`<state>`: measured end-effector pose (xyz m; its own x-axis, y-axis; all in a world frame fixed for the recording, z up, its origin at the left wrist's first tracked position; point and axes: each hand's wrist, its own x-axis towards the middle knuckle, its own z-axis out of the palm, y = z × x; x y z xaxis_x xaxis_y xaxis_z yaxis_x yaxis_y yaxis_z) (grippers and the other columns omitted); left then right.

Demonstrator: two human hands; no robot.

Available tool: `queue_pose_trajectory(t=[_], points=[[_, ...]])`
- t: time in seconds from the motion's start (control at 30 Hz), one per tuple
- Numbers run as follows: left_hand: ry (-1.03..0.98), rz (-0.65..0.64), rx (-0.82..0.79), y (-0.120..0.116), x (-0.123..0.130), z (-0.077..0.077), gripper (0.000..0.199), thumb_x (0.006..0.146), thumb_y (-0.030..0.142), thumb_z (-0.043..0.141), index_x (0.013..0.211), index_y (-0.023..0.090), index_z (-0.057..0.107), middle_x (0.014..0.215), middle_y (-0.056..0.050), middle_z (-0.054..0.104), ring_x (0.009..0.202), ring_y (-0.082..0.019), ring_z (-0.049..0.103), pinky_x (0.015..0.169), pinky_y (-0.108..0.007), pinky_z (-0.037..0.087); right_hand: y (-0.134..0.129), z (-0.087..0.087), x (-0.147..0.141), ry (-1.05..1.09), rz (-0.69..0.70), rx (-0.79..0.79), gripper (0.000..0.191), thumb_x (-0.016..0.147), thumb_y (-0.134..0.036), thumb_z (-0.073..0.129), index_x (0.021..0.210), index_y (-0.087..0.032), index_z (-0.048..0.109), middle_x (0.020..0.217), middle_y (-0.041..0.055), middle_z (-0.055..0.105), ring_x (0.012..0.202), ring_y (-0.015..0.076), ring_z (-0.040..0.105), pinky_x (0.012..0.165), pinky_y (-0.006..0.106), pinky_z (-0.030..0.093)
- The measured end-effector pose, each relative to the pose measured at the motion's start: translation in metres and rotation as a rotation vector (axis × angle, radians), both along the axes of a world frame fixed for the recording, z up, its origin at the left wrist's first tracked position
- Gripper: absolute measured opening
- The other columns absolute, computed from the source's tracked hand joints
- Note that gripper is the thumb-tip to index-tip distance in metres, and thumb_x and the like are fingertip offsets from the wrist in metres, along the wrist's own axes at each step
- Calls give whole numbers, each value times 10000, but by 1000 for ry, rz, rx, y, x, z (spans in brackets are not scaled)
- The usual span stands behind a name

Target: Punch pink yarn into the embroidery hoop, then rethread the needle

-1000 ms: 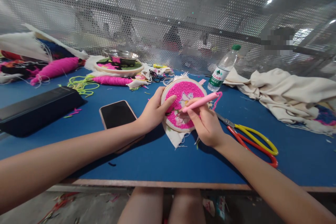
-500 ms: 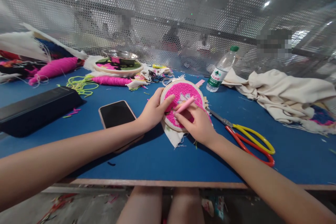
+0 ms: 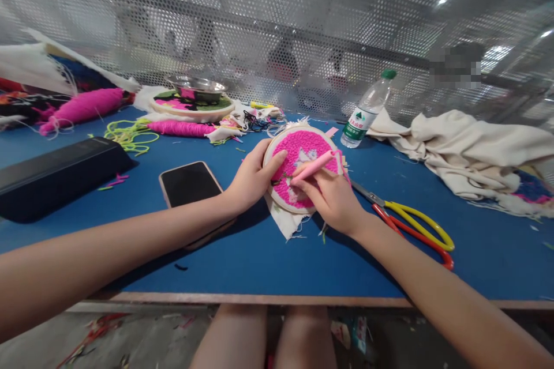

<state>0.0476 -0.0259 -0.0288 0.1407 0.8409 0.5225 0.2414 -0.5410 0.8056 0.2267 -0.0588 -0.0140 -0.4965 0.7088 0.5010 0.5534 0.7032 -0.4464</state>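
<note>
A round embroidery hoop (image 3: 298,141) holds white cloth covered with bright pink loops and a pale figure in the middle. My left hand (image 3: 255,179) grips its left rim, the thumb lying over the front. Between the thumb and fingers of my right hand (image 3: 333,196) is a pink pen-like tool (image 3: 315,165), slanting up to the right over the pink loops. Its lower tip is hidden by my fingers. Loose cloth (image 3: 283,220) with frayed edges hangs below the hoop.
Scissors (image 3: 407,219) with yellow and red handles lie right of the hoop. A phone (image 3: 190,183) and a black case (image 3: 64,173) are on the left. Behind stand a bottle (image 3: 361,118), a metal bowl (image 3: 201,87) and pink yarn (image 3: 179,128); cream cloth (image 3: 459,150) is at right.
My right hand has shifted slightly to the right, and the pink tool's upper end now points further right. My left hand still grips the hoop. The whole view has shifted a little.
</note>
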Motion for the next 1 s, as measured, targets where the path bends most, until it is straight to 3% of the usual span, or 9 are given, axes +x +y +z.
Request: queue_pose_trajectory(t=[0.3,0.73,1.0], points=[[22,17,17,4,-2,-4,298,924,382,454,1098,167,564,1048,-44,649,978,-188,583,903,-312,445,-2,-2,3,33,85,112,95,973,-253,421,995,-222,508,1008,59,662,797,157,662,718,301,544],[1,8,-14,3,-2,-3,281,913,374,473,1069,161,569,996,-35,645,942,-183,578,869,-298,447,-2,-3,3,128,132,101,112,973,-217,422,987,-213,533,1013,53,632,706,108,630,678,262,554],[23,22,17,0,0,-1,270,908,356,483,1078,166,570,1042,-44,659,968,-193,586,892,-322,456,4,-2,1,-100,155,255,161,956,-217,457,960,-198,617,1001,74,660,939,201,620,834,367,506]])
